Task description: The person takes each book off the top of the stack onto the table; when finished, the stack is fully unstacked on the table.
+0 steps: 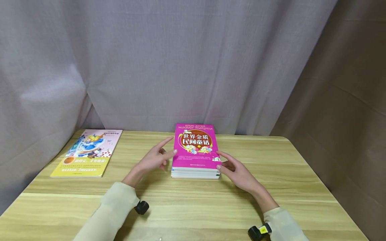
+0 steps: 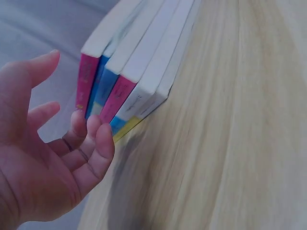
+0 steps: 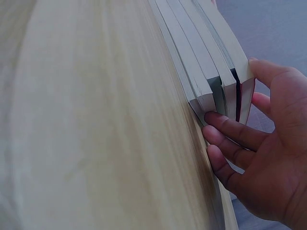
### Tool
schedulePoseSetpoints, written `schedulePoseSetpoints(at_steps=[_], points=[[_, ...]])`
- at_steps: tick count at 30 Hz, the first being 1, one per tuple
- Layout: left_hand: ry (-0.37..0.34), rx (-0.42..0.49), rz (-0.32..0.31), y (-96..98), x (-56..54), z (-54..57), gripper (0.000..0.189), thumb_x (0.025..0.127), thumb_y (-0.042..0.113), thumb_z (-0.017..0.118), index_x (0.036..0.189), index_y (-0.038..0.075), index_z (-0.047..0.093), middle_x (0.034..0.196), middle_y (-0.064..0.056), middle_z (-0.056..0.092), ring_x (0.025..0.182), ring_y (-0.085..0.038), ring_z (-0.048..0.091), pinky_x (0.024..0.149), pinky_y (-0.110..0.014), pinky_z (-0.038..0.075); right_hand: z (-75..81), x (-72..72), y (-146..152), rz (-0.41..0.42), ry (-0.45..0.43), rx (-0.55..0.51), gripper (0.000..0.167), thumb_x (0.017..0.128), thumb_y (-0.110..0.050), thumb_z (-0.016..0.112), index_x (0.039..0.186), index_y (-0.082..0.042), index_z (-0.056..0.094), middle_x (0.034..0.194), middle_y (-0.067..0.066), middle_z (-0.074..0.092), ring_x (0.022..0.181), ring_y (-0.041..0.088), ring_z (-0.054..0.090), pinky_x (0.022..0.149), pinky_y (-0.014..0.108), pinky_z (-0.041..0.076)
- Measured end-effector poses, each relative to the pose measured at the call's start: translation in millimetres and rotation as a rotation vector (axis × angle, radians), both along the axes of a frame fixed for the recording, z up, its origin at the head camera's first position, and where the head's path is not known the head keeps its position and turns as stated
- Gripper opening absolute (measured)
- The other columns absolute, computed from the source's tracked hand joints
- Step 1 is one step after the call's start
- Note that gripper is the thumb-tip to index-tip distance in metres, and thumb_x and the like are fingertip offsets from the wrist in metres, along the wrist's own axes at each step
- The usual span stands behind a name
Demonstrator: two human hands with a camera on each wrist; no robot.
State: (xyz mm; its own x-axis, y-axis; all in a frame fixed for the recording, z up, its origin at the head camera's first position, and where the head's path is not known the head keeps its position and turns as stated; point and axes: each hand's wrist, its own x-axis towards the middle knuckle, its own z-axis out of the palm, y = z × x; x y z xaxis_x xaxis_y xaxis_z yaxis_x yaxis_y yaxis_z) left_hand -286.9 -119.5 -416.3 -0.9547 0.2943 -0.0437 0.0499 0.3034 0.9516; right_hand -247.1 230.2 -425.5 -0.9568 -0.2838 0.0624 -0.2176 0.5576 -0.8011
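A stack of several books stands on the table, topped by a pink book point(image 1: 195, 157) with white characters on a dark red oval. In the left wrist view the spines point(image 2: 117, 98) show pink, blue and white. My left hand point(image 1: 155, 157) is beside the spine side, index finger pointing forward, the other fingers bent near the lower spines. My right hand point(image 1: 238, 172) is at the opposite side. In the right wrist view its thumb touches the top book's corner, and its fingertips point(image 3: 213, 117) rest against the page edges point(image 3: 204, 62) lower down.
A thin picture book point(image 1: 87, 154) with a pink and yellow cover lies at the table's left. The wooden table point(image 1: 193, 207) ends at the back against a grey curtain point(image 1: 150, 67). Each sleeved wrist carries a small black camera point(image 1: 141, 207).
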Motion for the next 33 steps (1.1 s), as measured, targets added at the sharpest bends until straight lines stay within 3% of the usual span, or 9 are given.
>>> schedulePoseSetpoints(at_steps=[10, 16, 21, 28, 33], points=[[-0.007, -0.048, -0.003, 17.9, -7.3, -4.5, 0.092, 0.095, 0.033, 0.08, 0.169, 0.031, 0.025, 0.093, -0.01, 0.058, 0.064, -0.017, 0.057, 0.057, -0.029, 0.059, 0.9, 1.1, -0.2, 0.003, -0.002, -0.002, 0.062, 0.106, -0.04, 0.064, 0.163, -0.026, 0.043, 0.145, 0.016, 0.063, 0.129, 0.032, 0.064, 0.097, 0.037, 0.056], [-0.03, -0.004, -0.023, 17.7, -10.3, -2.4, 0.1, 0.095, 0.029, 0.081, 0.171, 0.028, 0.016, 0.083, -0.004, 0.056, 0.061, -0.013, 0.052, 0.055, -0.028, 0.055, 1.0, 0.6, 0.2, 0.012, 0.005, -0.013, 0.063, 0.107, -0.04, 0.063, 0.164, -0.025, 0.041, 0.15, 0.019, 0.059, 0.132, 0.035, 0.063, 0.104, 0.047, 0.058], [-0.081, 0.042, -0.057, 12.1, -11.6, -2.4, 0.104, 0.097, 0.027, 0.079, 0.172, 0.023, 0.008, 0.071, 0.0, 0.056, 0.055, -0.012, 0.048, 0.051, -0.024, 0.048, -1.7, 0.0, 0.2, 0.043, 0.008, -0.022, 0.066, 0.108, -0.037, 0.062, 0.166, -0.022, 0.036, 0.145, 0.019, 0.063, 0.131, 0.034, 0.064, 0.104, 0.042, 0.056], [-0.142, 0.065, -0.099, 3.8, -12.4, -2.0, 0.098, 0.101, 0.024, 0.073, 0.172, 0.017, 0.006, 0.08, -0.004, 0.07, 0.056, -0.013, 0.059, 0.053, -0.024, 0.055, -3.5, 0.0, 2.4, 0.04, 0.017, 0.023, 0.068, 0.105, -0.039, 0.066, 0.164, -0.018, 0.04, 0.145, 0.018, 0.064, 0.131, 0.034, 0.063, 0.104, 0.046, 0.058], [-0.175, 0.102, -0.134, 0.1, -11.4, -0.9, 0.094, 0.103, 0.019, 0.069, 0.172, 0.02, 0.006, 0.086, -0.01, 0.076, 0.057, -0.016, 0.066, 0.052, -0.024, 0.058, -5.4, 0.3, 3.6, 0.057, 0.023, 0.026, 0.063, 0.105, -0.036, 0.068, 0.16, -0.014, 0.047, 0.137, 0.015, 0.068, 0.122, 0.028, 0.066, 0.099, 0.036, 0.057]])
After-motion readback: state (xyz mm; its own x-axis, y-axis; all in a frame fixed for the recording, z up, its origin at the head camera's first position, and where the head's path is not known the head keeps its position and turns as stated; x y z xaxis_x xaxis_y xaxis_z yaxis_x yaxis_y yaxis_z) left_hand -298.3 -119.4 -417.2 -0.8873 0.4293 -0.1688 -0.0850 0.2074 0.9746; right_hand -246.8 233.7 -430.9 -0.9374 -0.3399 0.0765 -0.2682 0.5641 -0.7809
